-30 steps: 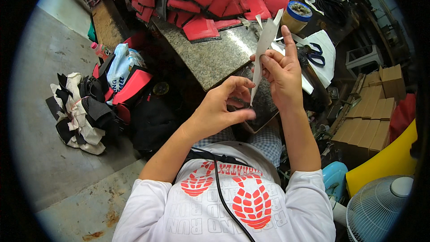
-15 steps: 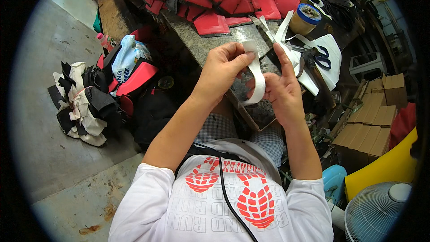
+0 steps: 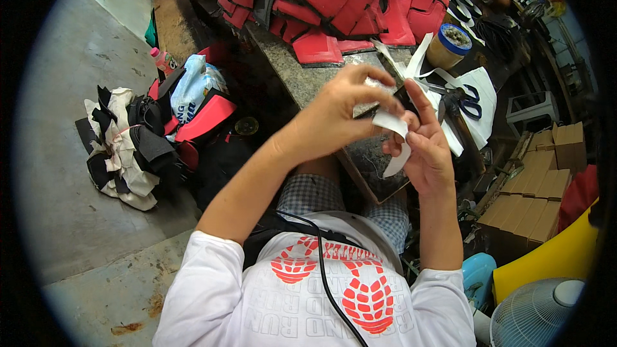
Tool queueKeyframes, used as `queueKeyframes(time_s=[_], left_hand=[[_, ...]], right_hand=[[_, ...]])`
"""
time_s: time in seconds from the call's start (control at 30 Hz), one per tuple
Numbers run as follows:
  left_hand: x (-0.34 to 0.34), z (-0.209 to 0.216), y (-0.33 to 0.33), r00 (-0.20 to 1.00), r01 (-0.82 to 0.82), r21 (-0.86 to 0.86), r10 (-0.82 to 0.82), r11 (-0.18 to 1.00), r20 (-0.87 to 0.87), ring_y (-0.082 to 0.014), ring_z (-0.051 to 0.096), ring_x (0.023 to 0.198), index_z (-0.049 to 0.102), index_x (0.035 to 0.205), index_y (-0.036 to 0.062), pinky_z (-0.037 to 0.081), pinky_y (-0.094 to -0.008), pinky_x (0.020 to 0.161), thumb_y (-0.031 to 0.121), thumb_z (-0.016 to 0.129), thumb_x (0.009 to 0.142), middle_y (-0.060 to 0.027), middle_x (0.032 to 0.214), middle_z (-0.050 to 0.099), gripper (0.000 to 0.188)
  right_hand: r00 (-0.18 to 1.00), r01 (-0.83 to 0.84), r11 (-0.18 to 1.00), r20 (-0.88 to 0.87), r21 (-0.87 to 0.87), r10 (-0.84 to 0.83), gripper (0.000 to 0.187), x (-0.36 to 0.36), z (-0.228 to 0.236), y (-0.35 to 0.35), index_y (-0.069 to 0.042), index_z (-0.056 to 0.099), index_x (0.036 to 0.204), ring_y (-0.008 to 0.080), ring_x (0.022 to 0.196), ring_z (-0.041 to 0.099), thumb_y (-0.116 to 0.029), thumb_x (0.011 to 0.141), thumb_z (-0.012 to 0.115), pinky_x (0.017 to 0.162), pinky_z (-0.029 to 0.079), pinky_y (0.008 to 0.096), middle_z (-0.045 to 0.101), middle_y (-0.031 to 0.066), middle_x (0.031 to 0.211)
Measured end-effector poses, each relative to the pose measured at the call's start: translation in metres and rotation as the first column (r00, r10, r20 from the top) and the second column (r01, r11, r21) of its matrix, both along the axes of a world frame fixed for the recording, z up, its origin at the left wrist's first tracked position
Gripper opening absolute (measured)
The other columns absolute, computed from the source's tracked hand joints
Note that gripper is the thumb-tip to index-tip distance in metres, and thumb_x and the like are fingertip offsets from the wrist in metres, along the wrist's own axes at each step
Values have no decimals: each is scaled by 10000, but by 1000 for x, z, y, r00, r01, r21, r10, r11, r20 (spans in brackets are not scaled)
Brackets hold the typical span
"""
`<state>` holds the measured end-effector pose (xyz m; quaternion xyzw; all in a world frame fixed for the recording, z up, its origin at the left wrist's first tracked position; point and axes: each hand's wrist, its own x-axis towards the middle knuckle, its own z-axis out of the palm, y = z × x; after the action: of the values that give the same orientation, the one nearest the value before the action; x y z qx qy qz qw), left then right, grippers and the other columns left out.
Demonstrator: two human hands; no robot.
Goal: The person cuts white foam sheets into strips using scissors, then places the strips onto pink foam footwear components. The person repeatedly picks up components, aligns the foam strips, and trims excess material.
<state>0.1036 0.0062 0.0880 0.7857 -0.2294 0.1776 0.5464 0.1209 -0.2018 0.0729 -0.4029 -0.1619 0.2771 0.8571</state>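
One white strip curls, pinched in my right hand; whether my left hand grips it, I cannot tell. Light, untwisted handling looks best.

The right hand pinches a curled white strip between thumb and fingers; the left hand arches at its upper end, its grip unclear. Beyond both hands lies a heap of red pieces, with a blue-lidded jar and dark-handled scissors beyond and right of the right hand.
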Motion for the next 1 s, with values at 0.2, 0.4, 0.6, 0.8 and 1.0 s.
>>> queueKeyframes(time_s=[0.2,0.4,0.6,0.8,1.0], left_hand=[[100,38,36,537,-798,121,607,590,585,-269,595,1059,718,1002,33,467,-352,932,128,712,714,-121,1022,678,304],[163,41,41,591,-787,485,692,382,413,-388,455,1251,310,1443,30,424,-444,1038,288,849,674,-214,1366,450,974],[203,25,77,685,-609,-164,619,776,383,-329,596,1066,299,1442,17,483,-391,940,82,719,699,-229,1154,583,856],[204,28,96,995,-23,-681,81,732,54,-176,649,942,580,1206,-6,515,-273,871,-70,543,769,-88,1052,679,443],[159,54,92,959,258,-726,-258,638,115,-165,644,948,651,1093,32,514,-292,861,15,566,759,-63,1017,678,345]], right_hand=[[982,169,961,121,-218,-145,759,0,-6,-14,-51,334,1498,147,761,638,51,822,664,665,538,258,629,97,958],[971,235,930,101,-282,-215,689,-4,-18,-16,-41,368,1476,130,744,634,28,855,658,660,543,257,647,81,923],[924,375,881,196,-289,-329,642,-3,-19,-31,-40,399,1457,121,725,625,14,868,649,660,547,261,636,58,887],[874,451,882,269,-139,-405,610,6,-15,-40,-50,401,1459,133,798,646,31,887,598,715,559,272,647,69,909],[778,529,848,410,-17,-477,638,10,1,-54,-49,395,1470,148,886,645,27,867,591,816,535,319,654,81,963]])
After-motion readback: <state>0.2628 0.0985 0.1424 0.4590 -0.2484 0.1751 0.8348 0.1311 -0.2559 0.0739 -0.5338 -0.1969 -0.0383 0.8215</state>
